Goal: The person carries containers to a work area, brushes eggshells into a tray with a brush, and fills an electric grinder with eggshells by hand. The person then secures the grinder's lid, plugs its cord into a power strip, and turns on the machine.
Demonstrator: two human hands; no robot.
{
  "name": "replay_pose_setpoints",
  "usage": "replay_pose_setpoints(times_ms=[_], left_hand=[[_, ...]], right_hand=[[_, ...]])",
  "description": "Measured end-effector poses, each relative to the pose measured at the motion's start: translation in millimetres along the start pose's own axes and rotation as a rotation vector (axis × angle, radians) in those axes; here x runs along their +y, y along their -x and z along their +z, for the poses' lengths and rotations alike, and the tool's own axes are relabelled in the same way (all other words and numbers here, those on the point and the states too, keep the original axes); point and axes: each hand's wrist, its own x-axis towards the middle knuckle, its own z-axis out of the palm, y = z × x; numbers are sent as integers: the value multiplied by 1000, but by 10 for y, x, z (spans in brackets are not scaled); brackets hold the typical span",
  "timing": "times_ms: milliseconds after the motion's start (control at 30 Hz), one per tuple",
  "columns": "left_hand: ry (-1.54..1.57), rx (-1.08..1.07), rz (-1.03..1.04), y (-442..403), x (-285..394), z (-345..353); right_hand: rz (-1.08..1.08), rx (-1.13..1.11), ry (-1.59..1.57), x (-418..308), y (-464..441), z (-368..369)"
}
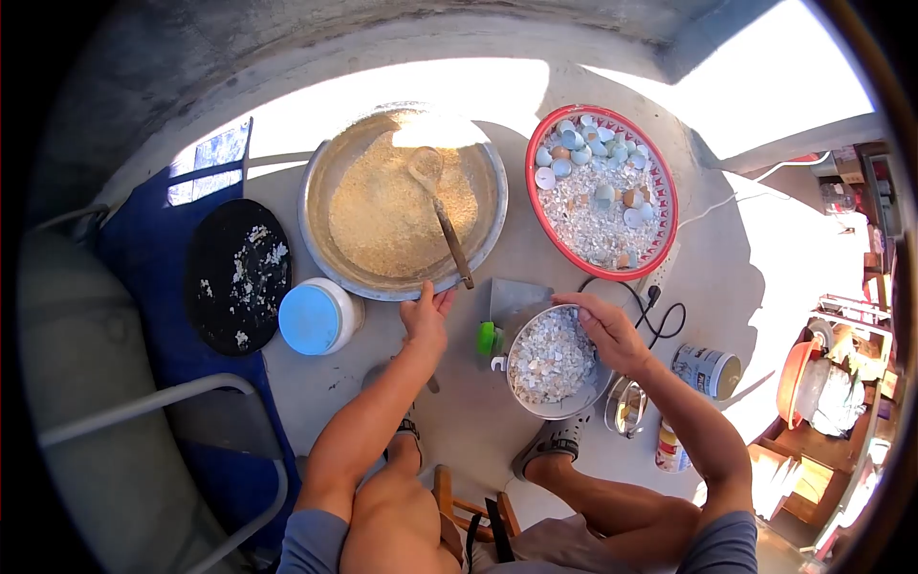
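Observation:
My left hand pinches the near rim of a wide metal basin. Yellowish coarse meal fills the basin's bottom, and a wooden spoon lies on it, its handle over the near rim. My right hand grips the far right rim of a round metal grinder bowl with a side latch. Crushed eggshells fill much of that bowl. Ahead of my right hand, a red-rimmed tray holds broken eggshells, blue-green and brown, among small white fragments.
A blue-lidded tub and a black round lid strewn with white bits stand at left. A black cord lies right of the bowl. Cans stand at right. A metal chair frame occupies the left side.

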Motion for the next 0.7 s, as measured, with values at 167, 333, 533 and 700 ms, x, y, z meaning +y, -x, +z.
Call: replay_pose_setpoints(times_ms=[167,333,533,700], left_hand=[[-538,-180,-502,332,117,-110],[-1280,-316,200,341,574,330],[-1477,-369,496,-286,397,766],[-1401,-294,578,-416,804,619]], right_hand=[[10,3,21,-16,-3,-2],[15,-9,7,-51,-10,1],[-4,-6,32,-31,-22,-2],[2,-2,13,-20,7,8]])
